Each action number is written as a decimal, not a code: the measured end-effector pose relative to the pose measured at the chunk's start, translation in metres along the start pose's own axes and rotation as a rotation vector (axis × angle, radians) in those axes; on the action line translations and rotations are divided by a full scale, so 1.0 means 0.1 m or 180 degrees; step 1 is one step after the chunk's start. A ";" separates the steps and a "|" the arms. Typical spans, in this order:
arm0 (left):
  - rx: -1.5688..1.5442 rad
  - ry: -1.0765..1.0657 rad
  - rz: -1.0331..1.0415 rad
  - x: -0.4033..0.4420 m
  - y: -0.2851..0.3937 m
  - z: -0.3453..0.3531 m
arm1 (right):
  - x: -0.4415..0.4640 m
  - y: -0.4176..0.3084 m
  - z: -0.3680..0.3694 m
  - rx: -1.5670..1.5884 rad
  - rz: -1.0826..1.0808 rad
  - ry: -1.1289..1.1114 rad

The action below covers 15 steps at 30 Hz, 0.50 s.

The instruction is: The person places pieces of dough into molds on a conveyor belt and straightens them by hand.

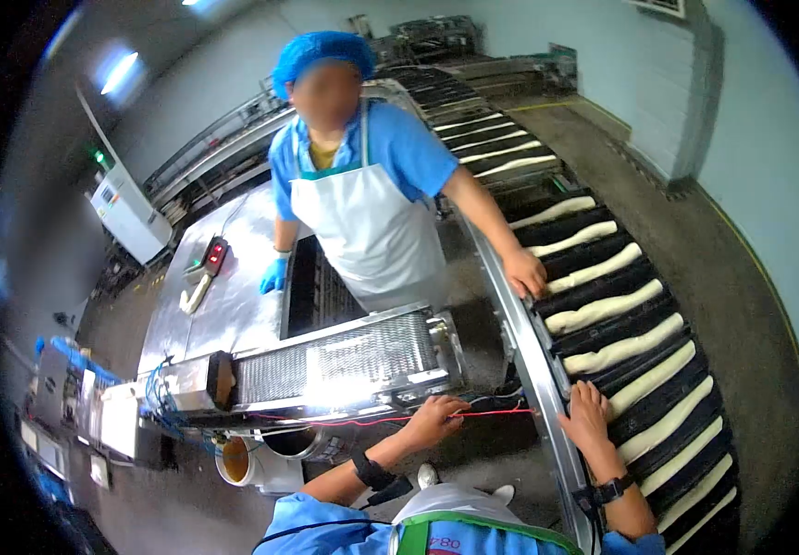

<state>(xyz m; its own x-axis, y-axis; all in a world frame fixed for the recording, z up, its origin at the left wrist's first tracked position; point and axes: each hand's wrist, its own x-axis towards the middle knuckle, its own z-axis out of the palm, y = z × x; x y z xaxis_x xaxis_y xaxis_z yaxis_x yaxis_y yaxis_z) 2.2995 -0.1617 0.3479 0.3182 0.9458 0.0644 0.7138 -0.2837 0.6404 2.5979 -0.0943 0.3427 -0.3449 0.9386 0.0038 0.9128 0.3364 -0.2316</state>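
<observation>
Long pale dough strips (pixel 626 350) lie on a black ridged conveyor (pixel 640 368), blue-capped co-worker (pixel 362 217) and silver mesh belt (pixel 325 356) nearby; right hand (pixel 590 418) loosely open at the conveyor's edge; left hand (pixel 430 421) half-curled near red cord (pixel 501 413), grip unclear.

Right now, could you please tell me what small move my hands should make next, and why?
I would probably ease the left hand clear of the red cord: its fingers look to be right at the cord, which spans the gap to the rail, while the right hand is by the rail, beside the dough strips.
</observation>
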 end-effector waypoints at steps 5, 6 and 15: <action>0.0031 -0.0037 -0.0312 -0.11 -0.07 -0.10 | 0.05 -0.06 -0.05 0.0100 -0.0081 -0.0171; 0.0073 -0.0072 -0.0394 -0.11 -0.10 -0.11 | 0.05 -0.07 -0.03 0.0106 0.0010 -0.0186; -0.0153 0.0500 -0.0429 -0.47 -0.43 -0.34 | 0.01 -0.19 0.09 0.0213 0.0262 -0.0276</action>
<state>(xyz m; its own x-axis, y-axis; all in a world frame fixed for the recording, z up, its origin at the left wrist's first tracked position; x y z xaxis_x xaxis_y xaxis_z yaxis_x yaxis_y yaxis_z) 2.2324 -0.1881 0.3435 0.1180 0.9888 0.0919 0.7114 -0.1487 0.6869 2.5781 -0.1008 0.3379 -0.2896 0.9518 -0.1013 0.9232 0.2498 -0.2919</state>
